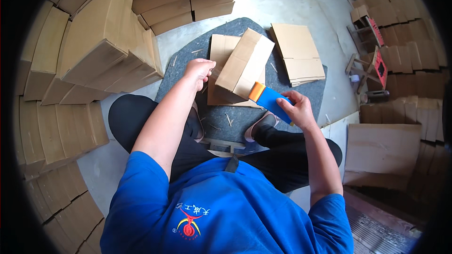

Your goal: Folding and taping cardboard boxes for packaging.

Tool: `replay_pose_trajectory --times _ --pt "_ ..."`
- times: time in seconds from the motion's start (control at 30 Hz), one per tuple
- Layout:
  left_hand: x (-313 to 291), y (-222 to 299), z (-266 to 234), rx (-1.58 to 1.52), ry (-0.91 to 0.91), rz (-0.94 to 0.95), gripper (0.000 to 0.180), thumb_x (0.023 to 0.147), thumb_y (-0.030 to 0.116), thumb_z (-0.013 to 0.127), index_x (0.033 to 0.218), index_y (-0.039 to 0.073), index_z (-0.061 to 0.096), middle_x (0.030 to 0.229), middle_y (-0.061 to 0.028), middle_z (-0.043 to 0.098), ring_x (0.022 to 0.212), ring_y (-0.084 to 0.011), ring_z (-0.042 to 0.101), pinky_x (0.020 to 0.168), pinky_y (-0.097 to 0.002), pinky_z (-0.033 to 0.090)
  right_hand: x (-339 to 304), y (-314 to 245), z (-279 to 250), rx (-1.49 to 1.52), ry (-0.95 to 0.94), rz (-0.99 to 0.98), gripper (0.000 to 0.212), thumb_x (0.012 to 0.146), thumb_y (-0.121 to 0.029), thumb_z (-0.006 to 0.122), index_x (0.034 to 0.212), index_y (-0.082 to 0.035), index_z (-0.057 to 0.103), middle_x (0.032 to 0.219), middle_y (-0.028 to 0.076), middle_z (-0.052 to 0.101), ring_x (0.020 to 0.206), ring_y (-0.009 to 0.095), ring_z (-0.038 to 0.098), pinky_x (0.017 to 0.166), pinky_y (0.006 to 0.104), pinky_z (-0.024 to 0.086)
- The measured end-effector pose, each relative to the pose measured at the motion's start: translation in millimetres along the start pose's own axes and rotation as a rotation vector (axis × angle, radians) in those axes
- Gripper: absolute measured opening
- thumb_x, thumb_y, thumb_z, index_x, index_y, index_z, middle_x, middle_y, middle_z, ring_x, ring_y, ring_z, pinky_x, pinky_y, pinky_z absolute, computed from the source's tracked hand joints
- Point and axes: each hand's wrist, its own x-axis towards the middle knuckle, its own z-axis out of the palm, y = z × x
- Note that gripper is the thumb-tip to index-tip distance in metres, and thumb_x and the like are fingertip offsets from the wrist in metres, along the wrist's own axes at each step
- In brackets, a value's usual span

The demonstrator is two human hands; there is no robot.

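Observation:
A long, narrow cardboard box (246, 63) lies tilted on flat cardboard (219, 46) in front of me. My right hand (299, 107) grips a blue handheld tape dispenser (273, 101). The dispenser's orange front end is against or just beside the box's near right corner. At the near left end of the box, my left hand (199, 71) is closed, with thumb and fingers pressed together. A faint translucent strip seems to run from those fingers toward the box, too indistinct to name.
Beneath the work lies a dark grey mat (193, 44) with scraps on it. Folded flat cardboard (299, 51) rests to its right. Stacked cartons (106, 42) rise on the left, with more along the right wall. Small red-topped stools (379, 68) stand at the right.

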Motion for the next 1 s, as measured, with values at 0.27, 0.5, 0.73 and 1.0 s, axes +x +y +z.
replay_pose_trajectory --times 0.27,0.5,0.73,1.0 --pt "36.8 -21.5 5.4 0.113 0.103 -0.007 0.021 0.086 0.024 0.078 0.093 0.007 0.069 0.067 0.0007 0.057 0.050 -0.0080 0.039 0.044 -0.0293 0.031 26.8 36.0 20.2 0.065 0.000 0.033 0.036 0.086 -0.030 0.076 0.105 0.001 0.071 0.085 0.011 0.072 0.079 0.014 0.067 0.074 0.0310 0.055" --pt "53.7 -88.8 25.6 -0.251 0.065 -0.018 0.027 0.093 0.026 0.072 0.104 0.001 0.071 0.098 -0.0076 0.073 0.083 -0.0163 0.066 0.076 -0.0306 0.052 27.1 58.1 29.0 0.067 -0.079 0.028 0.032 0.089 -0.027 0.075 0.108 -0.001 0.071 0.087 0.007 0.071 0.081 0.012 0.064 0.077 0.0304 0.054" --pt "47.5 -95.4 26.1 0.356 0.643 0.078 0.045 0.093 0.016 0.065 0.134 0.001 0.056 0.141 -0.0176 0.052 0.128 -0.0307 0.051 0.104 -0.0435 0.042 25.4 62.6 34.2 0.117 -0.082 0.053 0.035 0.089 -0.029 0.075 0.110 -0.002 0.070 0.088 0.007 0.071 0.081 0.013 0.064 0.077 0.0306 0.054" --pt "-55.4 -50.5 55.9 1.325 -0.169 1.090 0.074 0.079 0.021 0.064 0.148 0.007 0.042 0.156 -0.0134 0.037 0.149 -0.0302 0.025 0.123 -0.0489 0.014 25.5 62.9 28.7 0.079 -0.086 0.051 0.037 0.088 -0.031 0.075 0.111 -0.003 0.070 0.088 0.010 0.071 0.081 0.016 0.066 0.077 0.0311 0.055"
